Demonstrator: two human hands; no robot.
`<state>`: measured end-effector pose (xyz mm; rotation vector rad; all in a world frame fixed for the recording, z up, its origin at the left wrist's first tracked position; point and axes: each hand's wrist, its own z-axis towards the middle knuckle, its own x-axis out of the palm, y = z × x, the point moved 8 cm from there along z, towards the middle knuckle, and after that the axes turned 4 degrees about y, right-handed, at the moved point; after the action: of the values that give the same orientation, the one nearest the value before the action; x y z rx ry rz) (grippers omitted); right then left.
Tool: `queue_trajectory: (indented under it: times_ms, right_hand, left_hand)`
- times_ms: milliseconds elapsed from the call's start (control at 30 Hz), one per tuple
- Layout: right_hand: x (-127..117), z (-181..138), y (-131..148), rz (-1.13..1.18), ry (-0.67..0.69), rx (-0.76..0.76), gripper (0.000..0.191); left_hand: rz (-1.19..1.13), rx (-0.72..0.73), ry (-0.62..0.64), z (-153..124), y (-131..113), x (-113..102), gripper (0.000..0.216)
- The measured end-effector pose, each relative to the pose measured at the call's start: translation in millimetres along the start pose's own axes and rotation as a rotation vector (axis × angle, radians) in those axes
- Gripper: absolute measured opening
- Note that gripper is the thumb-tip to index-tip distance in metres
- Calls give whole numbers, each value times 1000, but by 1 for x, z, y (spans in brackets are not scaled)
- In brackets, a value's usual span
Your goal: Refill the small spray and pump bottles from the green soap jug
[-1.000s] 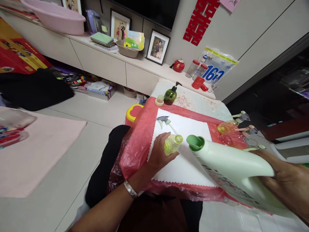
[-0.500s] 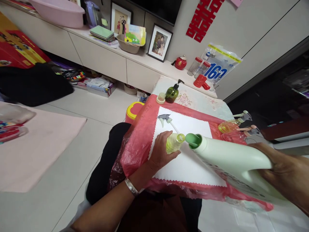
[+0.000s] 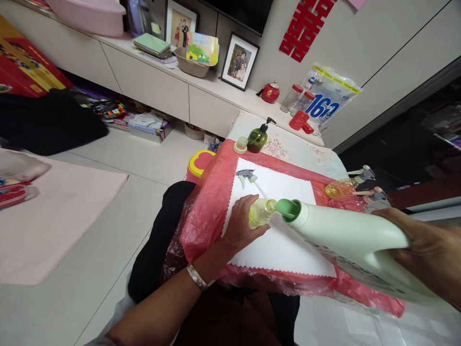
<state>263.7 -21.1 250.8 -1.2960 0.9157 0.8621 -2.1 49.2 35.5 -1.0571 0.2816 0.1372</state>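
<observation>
My left hand is wrapped round a small yellow-green see-through bottle, which leans to the right with its bare mouth uppermost. My right hand grips the handle of a big pale green jug, tipped nearly level. The jug's green spout sits right by the small bottle's mouth; whether they touch, I cannot tell. Behind the bottle, a grey spray trigger head with its thin tube lies on a white scallop-edged sheet.
Red plastic film covers the table under the sheet. Beyond it stand a dark green pump bottle and a pale cap. Two spray bottles, one yellow and one pink, are at the right. A yellow-and-red stool is at the left.
Both hands, the bottle and the jug keep almost the same places. The jug's rear end and my right hand have shifted very slightly; the camera view has moved a little.
</observation>
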Motion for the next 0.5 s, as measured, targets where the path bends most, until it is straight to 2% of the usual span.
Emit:
queue_trajectory:
  times_ms: [500]
  right_hand:
    - [-10,1,2,-124,22,-35,32]
  left_hand:
    - [-32,-1,2,-2,4,2,78]
